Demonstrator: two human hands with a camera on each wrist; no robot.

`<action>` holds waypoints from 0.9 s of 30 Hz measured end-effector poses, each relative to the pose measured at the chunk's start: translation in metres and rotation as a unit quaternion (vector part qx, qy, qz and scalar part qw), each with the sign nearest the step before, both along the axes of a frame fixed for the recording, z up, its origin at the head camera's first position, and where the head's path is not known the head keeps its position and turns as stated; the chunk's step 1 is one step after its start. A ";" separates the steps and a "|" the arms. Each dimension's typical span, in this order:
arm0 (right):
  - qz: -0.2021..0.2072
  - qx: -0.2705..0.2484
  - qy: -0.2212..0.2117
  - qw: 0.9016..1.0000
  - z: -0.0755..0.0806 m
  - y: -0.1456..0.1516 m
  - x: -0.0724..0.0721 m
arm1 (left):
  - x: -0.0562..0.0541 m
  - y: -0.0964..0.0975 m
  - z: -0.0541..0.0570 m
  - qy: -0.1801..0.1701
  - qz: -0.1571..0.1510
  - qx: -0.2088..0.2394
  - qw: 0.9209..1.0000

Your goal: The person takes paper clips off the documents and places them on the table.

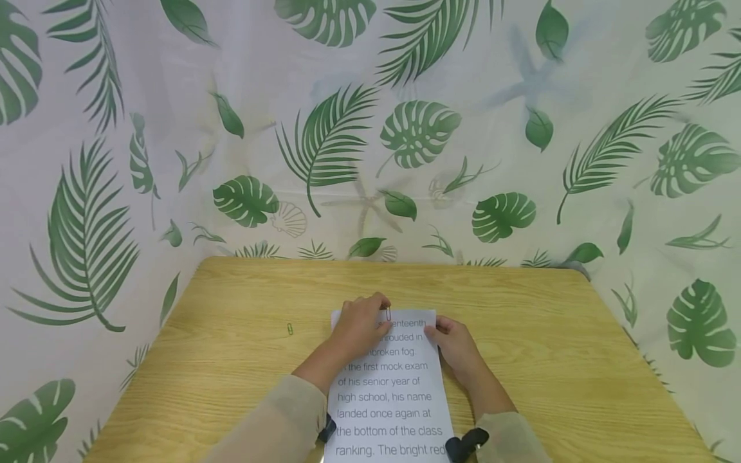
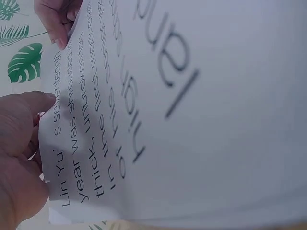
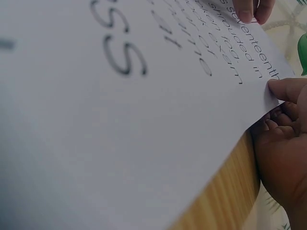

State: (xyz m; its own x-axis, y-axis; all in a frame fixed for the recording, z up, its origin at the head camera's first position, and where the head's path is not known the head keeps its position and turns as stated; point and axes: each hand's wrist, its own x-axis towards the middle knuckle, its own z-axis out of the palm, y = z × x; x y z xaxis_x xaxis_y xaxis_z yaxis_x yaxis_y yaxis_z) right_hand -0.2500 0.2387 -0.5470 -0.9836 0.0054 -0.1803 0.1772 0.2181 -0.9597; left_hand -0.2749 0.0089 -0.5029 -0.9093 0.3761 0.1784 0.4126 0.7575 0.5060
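A white sheet of paper [image 1: 384, 406] with large printed English text lies in front of me, its top edge toward the far side of the table. At that top edge my left hand [image 1: 357, 326] pinches a small reddish paper clip [image 1: 388, 314] between thumb and forefinger. The left wrist view shows the clip mostly hidden by the fingers. My right hand [image 1: 457, 350] holds the sheet near its upper right corner. In the right wrist view its thumb [image 3: 284, 89] presses on the printed face, with curled fingers underneath. Whether more sheets lie below, I cannot tell.
A green paper clip [image 1: 290, 328] lies on the wood-grain table [image 1: 243, 292], left of the paper. Behind and beside the table hangs a white curtain [image 1: 347, 64] printed with green leaves. Dark straps [image 1: 466, 445] sit at both wrists, over the paper's sides.
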 end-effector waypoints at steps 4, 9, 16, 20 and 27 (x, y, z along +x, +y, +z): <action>0.000 0.001 0.004 1.000 0.001 0.000 0.001 | 0.000 0.001 0.000 0.002 0.006 -0.007 1.000; -0.002 0.001 0.006 1.000 0.001 0.000 0.000 | -0.001 0.002 0.001 0.006 0.006 -0.008 1.000; 0.004 -0.012 0.005 1.000 0.002 0.000 0.002 | 0.000 0.001 0.004 0.028 0.004 -0.006 1.000; 0.002 -0.017 0.002 1.000 0.002 0.001 0.002 | -0.002 0.001 0.004 0.028 0.001 -0.017 0.999; -0.002 -0.011 -0.005 1.000 0.003 0.000 0.002 | -0.005 0.002 -0.001 -0.007 0.013 -0.037 0.999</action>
